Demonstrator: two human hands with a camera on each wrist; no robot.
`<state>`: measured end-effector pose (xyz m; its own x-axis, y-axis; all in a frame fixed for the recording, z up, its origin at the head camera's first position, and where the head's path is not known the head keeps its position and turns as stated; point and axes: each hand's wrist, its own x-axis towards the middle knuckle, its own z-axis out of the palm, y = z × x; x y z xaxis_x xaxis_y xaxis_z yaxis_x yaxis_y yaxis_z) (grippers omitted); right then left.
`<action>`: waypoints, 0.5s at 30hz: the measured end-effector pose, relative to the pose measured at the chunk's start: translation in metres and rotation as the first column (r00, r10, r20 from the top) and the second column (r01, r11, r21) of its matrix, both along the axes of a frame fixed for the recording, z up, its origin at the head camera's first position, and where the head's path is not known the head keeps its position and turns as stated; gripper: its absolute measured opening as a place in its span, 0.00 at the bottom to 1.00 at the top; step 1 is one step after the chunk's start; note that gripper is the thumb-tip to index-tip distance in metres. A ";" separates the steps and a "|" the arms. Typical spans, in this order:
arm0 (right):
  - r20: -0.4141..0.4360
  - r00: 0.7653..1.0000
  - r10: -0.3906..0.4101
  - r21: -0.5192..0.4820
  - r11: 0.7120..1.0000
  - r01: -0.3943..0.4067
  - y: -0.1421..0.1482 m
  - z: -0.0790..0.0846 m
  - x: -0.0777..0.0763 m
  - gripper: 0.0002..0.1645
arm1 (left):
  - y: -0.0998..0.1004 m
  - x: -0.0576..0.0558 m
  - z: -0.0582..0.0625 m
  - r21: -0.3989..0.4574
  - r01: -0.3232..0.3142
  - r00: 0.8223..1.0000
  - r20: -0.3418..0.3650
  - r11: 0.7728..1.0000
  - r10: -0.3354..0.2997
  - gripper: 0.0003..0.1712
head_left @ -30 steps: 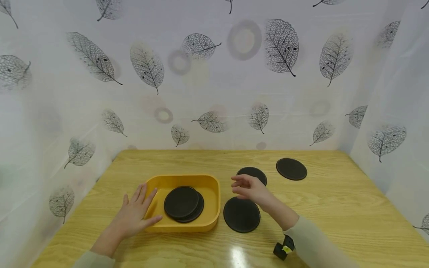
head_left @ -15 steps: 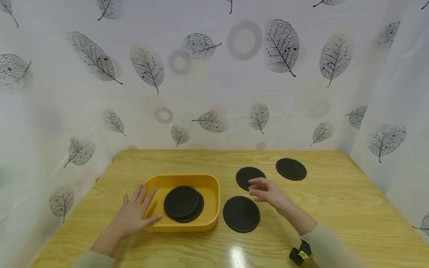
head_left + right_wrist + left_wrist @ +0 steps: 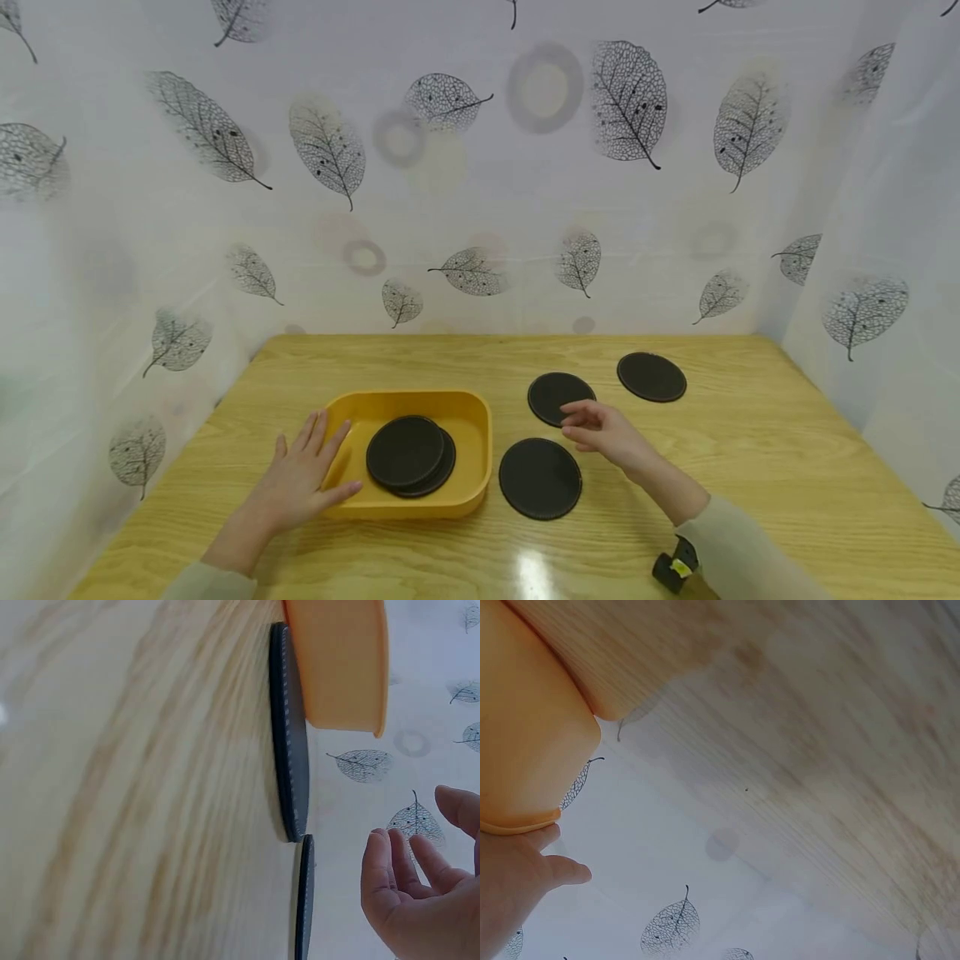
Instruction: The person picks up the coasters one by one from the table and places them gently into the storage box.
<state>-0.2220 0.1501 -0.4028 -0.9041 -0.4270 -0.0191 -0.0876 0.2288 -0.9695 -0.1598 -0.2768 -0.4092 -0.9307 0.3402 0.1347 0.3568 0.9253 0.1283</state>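
Observation:
Two round black coasters overlap inside a yellow tray; the upper coaster (image 3: 405, 452) covers most of the lower one (image 3: 444, 477). My left hand (image 3: 300, 483) rests with spread fingers on the left rim of the tray (image 3: 474, 492). In the left wrist view, part of that hand (image 3: 517, 881) shows against the tray's side. My right hand (image 3: 609, 435) hovers over the table with loosely bent fingers and holds nothing. Its fingertips overlap the edge of a far coaster (image 3: 553, 395) in the head view. A nearer coaster (image 3: 540, 479) lies between the hand and the tray.
Another black coaster (image 3: 652, 377) lies farther back on the right. Everything stands on a wood-grain table (image 3: 750, 467). A pale leaf-print curtain (image 3: 517, 183) closes off the back and sides. A small black device (image 3: 675, 568) sits at my right wrist.
My right hand has shifted right and slightly down from between the two nearer coasters, with nothing in it. It barely moves in the last half second. My left hand stays on the tray.

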 end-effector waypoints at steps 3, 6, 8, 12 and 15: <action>-0.011 1.000 -0.009 0.031 0.999 0.009 0.000 -0.004 -0.003 0.29 | 0.000 0.000 -0.001 0.004 0.003 1.000 -0.001 1.000 -0.003 0.46; -0.025 1.000 -0.014 0.061 0.998 0.015 0.000 -0.009 -0.006 0.27 | 0.000 0.001 -0.001 0.012 0.005 1.000 0.004 1.000 -0.005 0.46; -0.033 0.999 -0.013 0.080 0.997 0.016 0.001 -0.011 -0.008 0.26 | 0.001 0.001 0.000 0.016 0.004 1.000 0.006 1.000 -0.004 0.46; -0.046 0.999 -0.016 0.121 0.992 0.022 0.001 -0.015 -0.011 0.25 | 0.000 0.000 -0.001 0.010 0.004 1.000 0.001 1.000 -0.004 0.46; -0.045 0.999 -0.016 0.144 0.989 0.022 0.000 -0.017 -0.013 0.25 | 0.000 0.000 -0.001 0.001 0.002 1.000 -0.003 1.000 -0.002 0.46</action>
